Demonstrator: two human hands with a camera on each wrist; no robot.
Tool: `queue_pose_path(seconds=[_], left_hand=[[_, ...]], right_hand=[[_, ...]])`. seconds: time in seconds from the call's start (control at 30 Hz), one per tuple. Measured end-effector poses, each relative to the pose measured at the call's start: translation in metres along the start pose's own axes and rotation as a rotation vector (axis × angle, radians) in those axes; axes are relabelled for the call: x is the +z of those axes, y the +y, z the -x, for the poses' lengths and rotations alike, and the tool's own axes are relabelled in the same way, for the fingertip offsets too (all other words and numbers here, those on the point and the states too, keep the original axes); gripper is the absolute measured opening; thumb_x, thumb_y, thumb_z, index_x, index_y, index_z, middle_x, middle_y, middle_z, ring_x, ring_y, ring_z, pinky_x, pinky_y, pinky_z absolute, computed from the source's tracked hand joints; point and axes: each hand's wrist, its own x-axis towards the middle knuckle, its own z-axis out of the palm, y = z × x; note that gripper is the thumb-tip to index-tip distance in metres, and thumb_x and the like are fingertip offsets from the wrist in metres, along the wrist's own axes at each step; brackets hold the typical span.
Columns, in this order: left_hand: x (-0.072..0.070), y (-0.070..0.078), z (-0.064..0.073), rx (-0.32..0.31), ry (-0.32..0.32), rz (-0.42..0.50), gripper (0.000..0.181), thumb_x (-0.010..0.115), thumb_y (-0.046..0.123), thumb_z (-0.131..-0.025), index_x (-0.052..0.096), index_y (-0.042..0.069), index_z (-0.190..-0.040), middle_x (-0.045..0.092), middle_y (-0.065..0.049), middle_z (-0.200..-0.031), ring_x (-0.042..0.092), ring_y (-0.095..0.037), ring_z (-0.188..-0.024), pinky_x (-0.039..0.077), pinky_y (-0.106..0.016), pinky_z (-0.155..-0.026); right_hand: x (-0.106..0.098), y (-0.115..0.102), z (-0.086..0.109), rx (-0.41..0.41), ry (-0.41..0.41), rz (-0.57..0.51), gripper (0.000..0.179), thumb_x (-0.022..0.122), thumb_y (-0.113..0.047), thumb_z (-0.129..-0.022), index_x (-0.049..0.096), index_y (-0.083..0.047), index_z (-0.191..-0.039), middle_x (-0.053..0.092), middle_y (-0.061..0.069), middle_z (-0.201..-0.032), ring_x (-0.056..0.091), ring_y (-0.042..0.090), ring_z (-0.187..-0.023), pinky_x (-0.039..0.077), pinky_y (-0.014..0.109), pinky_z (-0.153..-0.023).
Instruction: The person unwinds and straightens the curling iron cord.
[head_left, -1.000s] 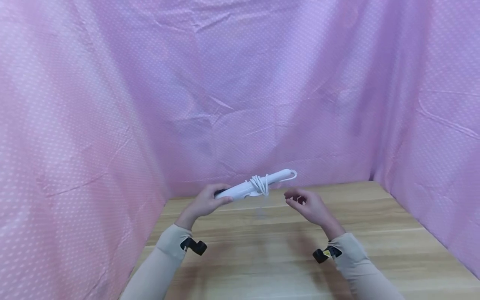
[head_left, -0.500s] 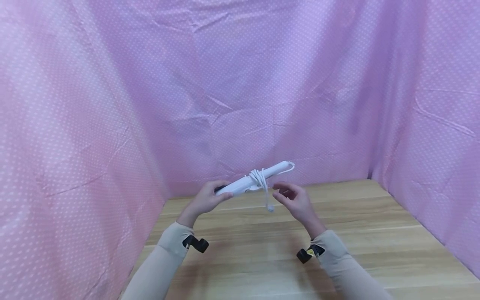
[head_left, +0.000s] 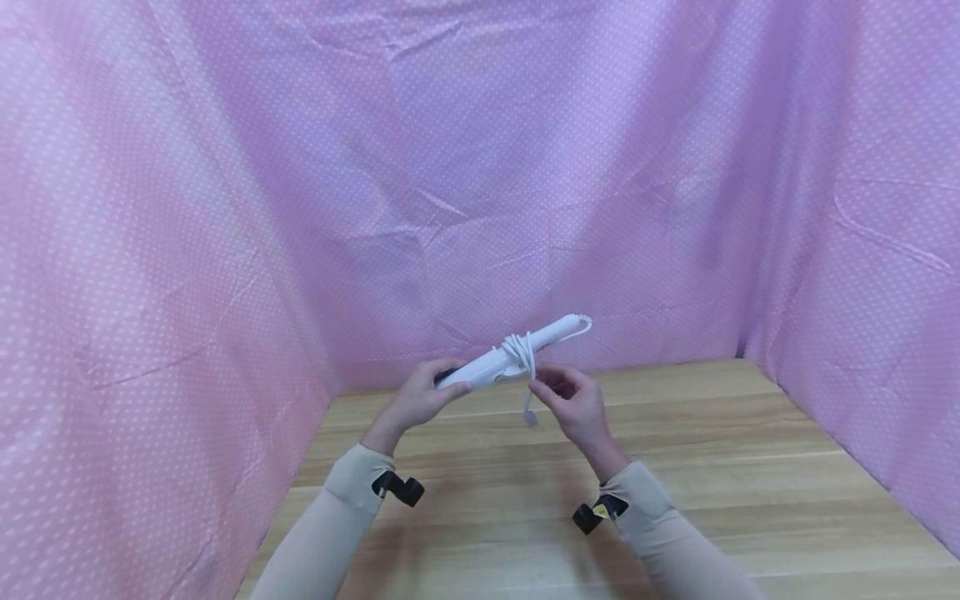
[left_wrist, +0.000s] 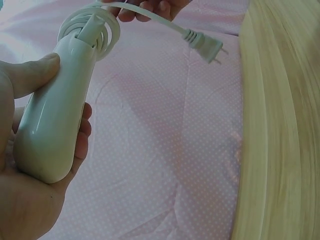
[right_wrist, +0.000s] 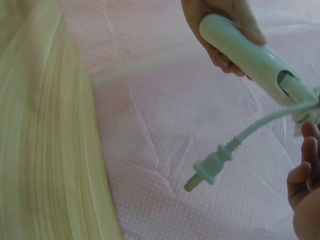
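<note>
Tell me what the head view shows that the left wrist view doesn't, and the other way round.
Only the head view: both beige sleeves, the black wrist cameras, and the cord loop at the far tip of the white appliance.

Only the left wrist view: the two metal prongs of the plug, too small to make out from the head, and the appliance's rounded end against the left palm.

Both: the left hand holding the appliance, the wrapped cord, the right hand at it, the plug, wooden table and pink cloth.
</note>
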Motion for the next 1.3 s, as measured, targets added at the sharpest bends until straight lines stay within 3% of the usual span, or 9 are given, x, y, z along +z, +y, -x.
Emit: queue_pose_path(seconds=[0.13, 0.23, 0.37, 0.5, 0.6, 0.83, 0.93, 1.13, 1.3], left_hand=[[0.001, -0.001, 0.001, -0.018, -0.002, -0.003, 0.035, 0.069, 0.023, -0.091, 0.066, 0.004, -0.120, 0.068, -0.012, -0.109, 0.062, -0.026, -0.092, 0.050, -0.036, -0.078], [0.000, -0.004, 0.002, -0.013, -0.002, -0.009, 0.034, 0.069, 0.023, -0.091, 0.066, 0.005, -0.120, 0.069, -0.012, -0.110, 0.062, -0.024, -0.092, 0.050, -0.036, -0.079], [-0.002, -0.009, 0.008, 0.000, 0.003, -0.008, 0.033, 0.070, 0.022, -0.090, 0.067, 0.006, -0.118, 0.069, -0.011, -0.107, 0.061, -0.019, -0.088, 0.050, -0.033, -0.077], [-0.006, -0.013, 0.016, -0.023, -0.011, -0.005, 0.032, 0.071, 0.022, -0.089, 0.067, 0.006, -0.117, 0.069, -0.009, -0.105, 0.060, -0.016, -0.084, 0.050, -0.031, -0.073], [-0.009, -0.013, 0.020, -0.035, -0.034, 0.001, 0.033, 0.071, 0.023, -0.089, 0.067, 0.006, -0.117, 0.069, -0.009, -0.104, 0.060, -0.016, -0.083, 0.050, -0.030, -0.072], [-0.016, -0.009, 0.024, -0.025, -0.063, 0.018, 0.034, 0.070, 0.023, -0.090, 0.066, 0.007, -0.120, 0.069, -0.011, -0.109, 0.061, -0.023, -0.088, 0.051, -0.035, -0.077], [-0.019, -0.005, 0.025, 0.004, -0.077, 0.033, 0.033, 0.070, 0.018, -0.090, 0.066, 0.005, -0.119, 0.068, -0.012, -0.110, 0.061, -0.026, -0.091, 0.051, -0.035, -0.079], [-0.025, 0.003, 0.026, 0.054, -0.090, 0.051, 0.030, 0.070, 0.010, -0.089, 0.066, 0.003, -0.117, 0.068, -0.014, -0.111, 0.060, -0.024, -0.092, 0.051, -0.032, -0.079], [-0.027, 0.006, 0.024, 0.049, -0.081, 0.051, 0.031, 0.069, 0.007, -0.089, 0.065, 0.001, -0.119, 0.068, -0.015, -0.110, 0.060, -0.019, -0.090, 0.051, -0.030, -0.078]], right_hand=[[0.002, -0.007, 0.003, -0.028, 0.042, 0.056, 0.011, 0.071, 0.004, -0.084, 0.069, 0.010, -0.093, 0.068, 0.023, -0.083, 0.059, 0.004, -0.068, 0.049, 0.017, -0.062], [-0.004, 0.001, 0.001, -0.065, 0.037, 0.123, 0.008, 0.072, 0.000, -0.085, 0.070, 0.005, -0.091, 0.068, 0.016, -0.079, 0.058, 0.004, -0.066, 0.049, 0.018, -0.059], [-0.027, 0.010, -0.006, -0.128, 0.010, 0.196, 0.009, 0.074, -0.004, -0.084, 0.072, 0.001, -0.091, 0.068, 0.010, -0.075, 0.057, 0.004, -0.063, 0.047, 0.019, -0.056], [-0.056, -0.002, -0.014, -0.177, 0.013, 0.230, 0.012, 0.074, 0.001, -0.082, 0.071, 0.004, -0.093, 0.067, 0.013, -0.075, 0.055, 0.003, -0.063, 0.046, 0.017, -0.055], [-0.080, -0.007, -0.023, -0.174, 0.038, 0.238, 0.013, 0.073, 0.002, -0.083, 0.070, 0.007, -0.095, 0.066, 0.010, -0.076, 0.055, 0.003, -0.064, 0.047, 0.016, -0.056], [-0.122, 0.005, -0.044, -0.127, 0.110, 0.329, 0.015, 0.071, -0.004, -0.087, 0.070, 0.009, -0.094, 0.060, -0.016, -0.074, 0.054, -0.001, -0.065, 0.045, 0.012, -0.059], [-0.135, 0.019, -0.046, -0.089, 0.115, 0.405, 0.017, 0.071, -0.009, -0.087, 0.071, 0.006, -0.094, 0.062, -0.012, -0.074, 0.053, -0.003, -0.066, 0.044, 0.011, -0.059], [-0.151, 0.052, -0.042, -0.025, -0.017, 0.573, 0.017, 0.068, -0.013, -0.090, 0.073, 0.002, -0.095, 0.071, 0.013, -0.082, 0.055, 0.000, -0.069, 0.045, 0.015, -0.062], [-0.149, 0.071, -0.033, 0.028, -0.185, 0.637, 0.017, 0.066, -0.014, -0.092, 0.072, 0.001, -0.096, 0.071, 0.013, -0.085, 0.057, 0.008, -0.072, 0.047, 0.023, -0.064]])
